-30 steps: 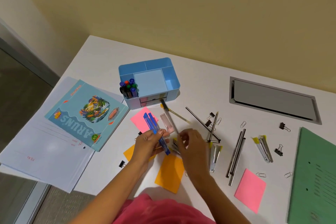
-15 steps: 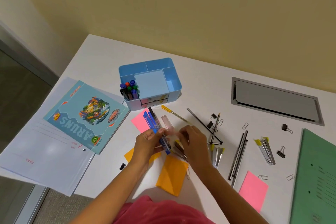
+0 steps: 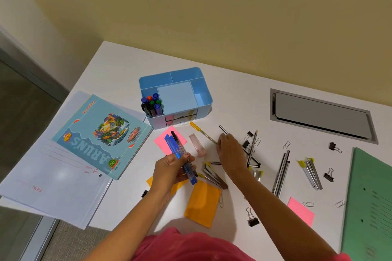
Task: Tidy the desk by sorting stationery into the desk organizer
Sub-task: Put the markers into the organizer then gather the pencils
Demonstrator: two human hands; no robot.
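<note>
Overhead, head view: on the white tabletop (image 3: 233,95), just in front of the blue desk organizer (image 3: 156,123), the left hand (image 3: 169,170) has its fingers gripping a bundle of pens (image 3: 177,148). The right hand (image 3: 230,150), beside it, curls its fingers at a yellow pen (image 3: 201,132); I cannot tell whether they grip it.

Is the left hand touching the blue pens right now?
Touching. The head view shows the left hand with fingers curled round the blue pens.
</note>
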